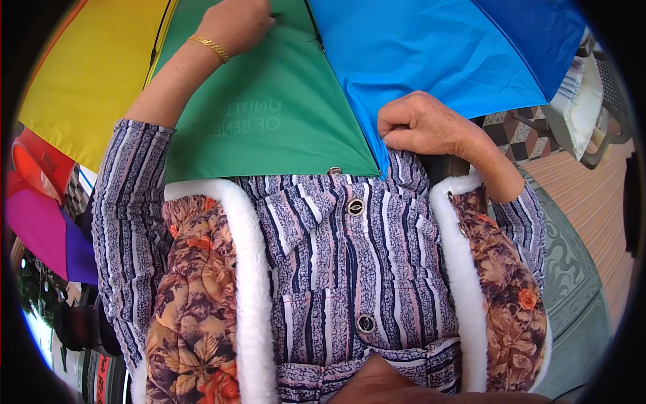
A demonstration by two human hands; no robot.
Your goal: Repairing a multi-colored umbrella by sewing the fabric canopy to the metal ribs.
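Note:
A rainbow-coloured umbrella is spread open before me, its inner side and dark ribs facing me. My left hand, with a gold bracelet at the wrist, is closed over the green panel. A small dark tip shows at its fingers; what they hold is too hidden to name. Closed in a pinch, my right hand grips the blue panel's edge close to the seam with the green. The fabric there is gathered into folds. The green panel's lower corner hangs against my striped shirt.
To the left lie an orange-red item and a pink and purple fabric piece. A green carved-pattern seat is at my right. Beyond it are a wooden-looking surface, patterned floor tiles and a white box-like object.

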